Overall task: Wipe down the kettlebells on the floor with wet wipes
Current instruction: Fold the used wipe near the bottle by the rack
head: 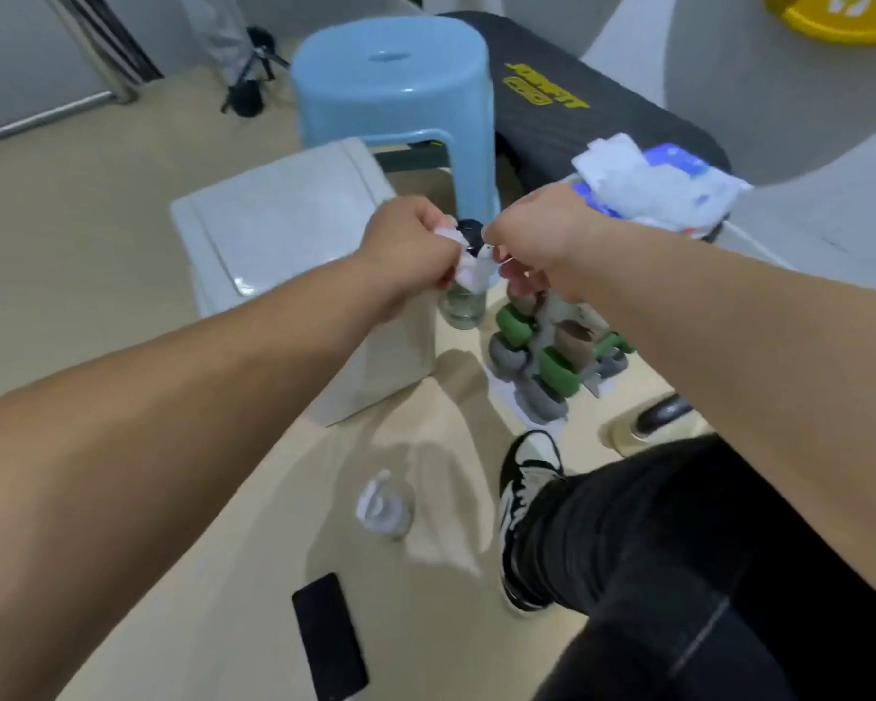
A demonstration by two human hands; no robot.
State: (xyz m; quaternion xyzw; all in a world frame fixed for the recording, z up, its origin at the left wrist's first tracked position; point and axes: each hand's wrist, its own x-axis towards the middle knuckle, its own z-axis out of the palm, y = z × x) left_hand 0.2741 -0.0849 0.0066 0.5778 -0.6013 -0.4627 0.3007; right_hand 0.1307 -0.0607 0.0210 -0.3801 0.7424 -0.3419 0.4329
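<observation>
My left hand and my right hand are held out side by side, and both pinch a crumpled white wet wipe stretched between them. Just behind and below the wipe stands a clear bottle with a dark cap on the floor. A rack of small green and grey dumbbells sits on the floor below my right hand. An open pack of wet wipes with loose sheets lies on the black bench at the right. No kettlebell is clearly visible.
A white lidded bin stands at the left, a blue plastic stool behind it. A used crumpled wipe and a black phone lie on the floor. My black-trousered leg and shoe are at the lower right.
</observation>
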